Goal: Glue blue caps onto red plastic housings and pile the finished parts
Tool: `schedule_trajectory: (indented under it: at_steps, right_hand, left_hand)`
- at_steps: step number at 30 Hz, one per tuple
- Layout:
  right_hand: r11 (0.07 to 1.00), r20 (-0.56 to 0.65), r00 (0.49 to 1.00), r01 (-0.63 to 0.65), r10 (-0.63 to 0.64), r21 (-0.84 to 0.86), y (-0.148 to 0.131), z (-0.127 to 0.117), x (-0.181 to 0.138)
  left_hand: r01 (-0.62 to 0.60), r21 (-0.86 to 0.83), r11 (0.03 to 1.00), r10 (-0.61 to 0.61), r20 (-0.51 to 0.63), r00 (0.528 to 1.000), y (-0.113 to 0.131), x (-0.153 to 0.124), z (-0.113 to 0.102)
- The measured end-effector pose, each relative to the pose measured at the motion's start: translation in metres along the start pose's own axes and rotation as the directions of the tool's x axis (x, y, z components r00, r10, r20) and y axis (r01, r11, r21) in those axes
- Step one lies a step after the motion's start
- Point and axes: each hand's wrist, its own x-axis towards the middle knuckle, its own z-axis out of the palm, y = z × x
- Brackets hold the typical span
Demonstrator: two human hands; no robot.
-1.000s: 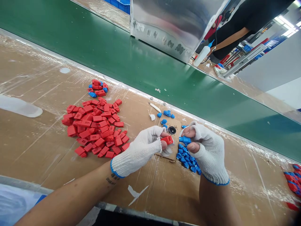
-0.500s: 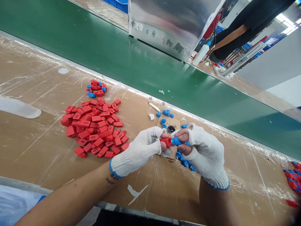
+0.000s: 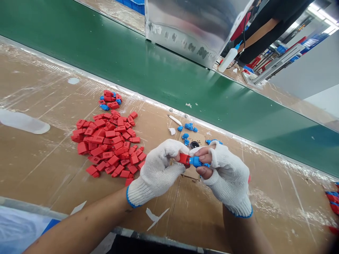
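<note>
Fingertips of my left hand (image 3: 160, 171), in a white fingerless-style glove, pinch a red plastic block (image 3: 184, 159). A small blue plastic piece (image 3: 195, 162) is gripped between the thumb and fingers of my gloved right hand (image 3: 229, 176). The two parts meet end to end in front of me; how deep the blue one sits in the red one, I cannot tell. Beneath and beyond my hands lies a piece of cardboard (image 3: 201, 140) with a round black disc (image 3: 194, 145) and loose blue pieces (image 3: 189, 126) around it.
A large heap of red blocks (image 3: 111, 141) lies left, with a small red-and-blue cluster (image 3: 110, 100) behind it. More red-and-blue parts (image 3: 334, 199) sit at the far right. Across the table runs a green belt (image 3: 111, 67), with a metal box (image 3: 196, 31), a bottle (image 3: 229, 59) and a person's arm (image 3: 262, 33) beyond.
The red block has turned in my left fingers, showing a broader face. My hands have shifted slightly left, and the camera view has moved a little.
</note>
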Motion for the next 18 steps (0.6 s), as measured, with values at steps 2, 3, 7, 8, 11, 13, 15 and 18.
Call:
schedule_trajectory:
  at_steps: [2,3,7,8,11,13,15,18]
  right_hand:
    - [1.0,0.009,1.0,0.01,-0.01,0.005,-0.001,0.001,0.001]
    - [1.0,0.012,1.0,0.016,-0.016,0.004,-0.001,0.001,0.002]
    - [0.999,0.0,0.999,0.049,-0.049,-0.001,-0.003,0.002,0.005]
    - [0.998,-0.005,0.998,0.057,-0.057,-0.002,-0.003,0.002,0.006]
    - [0.998,-0.017,0.998,0.056,-0.056,-0.016,-0.003,0.001,0.007]
    - [0.998,-0.014,0.998,0.056,-0.056,-0.006,-0.002,-0.002,0.008]
    - [0.997,-0.01,0.998,0.064,-0.063,0.038,-0.001,-0.004,0.008]
    - [0.989,0.014,0.997,0.067,-0.07,0.134,0.002,-0.005,0.007]
  left_hand:
    - [-0.019,0.031,0.999,0.02,-0.009,1.0,-0.001,0.0,-0.001]
    - [-0.027,0.043,0.999,0.028,-0.014,1.0,0.0,0.0,-0.001]
    - [-0.024,0.109,0.994,0.029,-0.039,0.999,0.002,0.001,-0.001]
    - [-0.018,0.136,0.991,0.025,-0.045,0.999,0.003,0.001,-0.001]
    - [-0.021,0.185,0.983,0.028,-0.031,0.999,0.007,0.001,-0.002]
    - [-0.018,0.208,0.978,0.019,-0.004,1.0,0.01,0.001,-0.002]
    - [-0.014,0.264,0.965,0.01,0.016,1.0,0.012,0.0,-0.004]
    - [-0.061,0.386,0.921,0.046,0.049,0.998,0.013,-0.002,-0.006]
